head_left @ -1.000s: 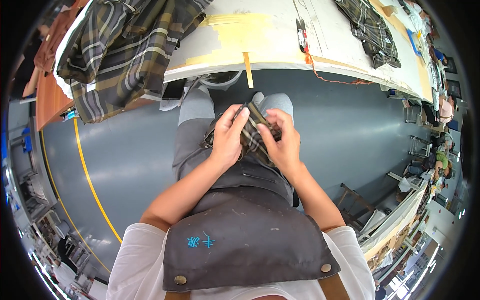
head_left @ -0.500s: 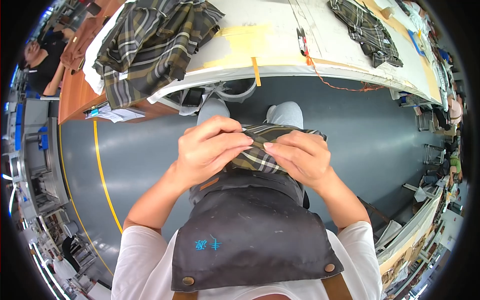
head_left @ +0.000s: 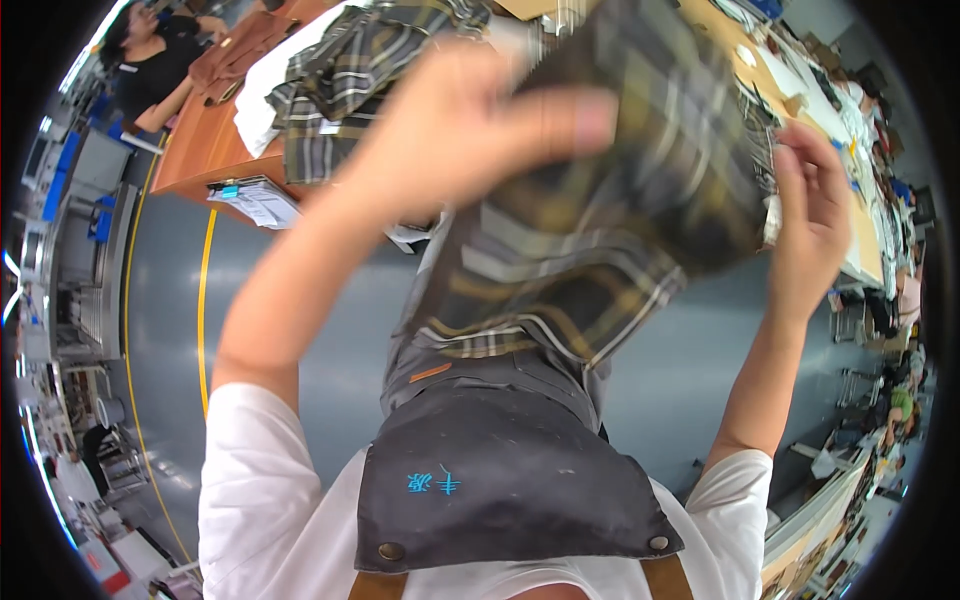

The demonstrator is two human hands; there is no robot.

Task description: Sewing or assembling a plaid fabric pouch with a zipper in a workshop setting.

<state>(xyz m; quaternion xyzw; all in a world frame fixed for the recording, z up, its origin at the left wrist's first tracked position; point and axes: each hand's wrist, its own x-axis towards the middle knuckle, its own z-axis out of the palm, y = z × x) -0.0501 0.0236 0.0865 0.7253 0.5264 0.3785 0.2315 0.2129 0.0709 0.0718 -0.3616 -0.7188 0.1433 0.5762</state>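
A brown, black and white plaid cloth (head_left: 575, 260) is spread in the air in front of my apron, its upper part blurred by movement. My left hand (head_left: 440, 135) is raised at the cloth's upper left, with the thumb stretched across it. Its other fingers are smeared, but the cloth appears to hang from this hand. Off the cloth's right edge, my right hand (head_left: 815, 205) is up with loosely bent fingers apart, and I see no cloth gripped in it.
A heap of matching plaid fabric (head_left: 335, 95) lies on the worktable at the left, above a clipboard with papers (head_left: 258, 203). A person in black (head_left: 155, 65) sits beyond it. More plaid fabric (head_left: 757, 135) lies on the table at the right, partly covered by the raised cloth.
Both hands have risen and moved apart from their close pinch at my lap. The plaid cloth has swung up and opened out. My right hand has come off it.
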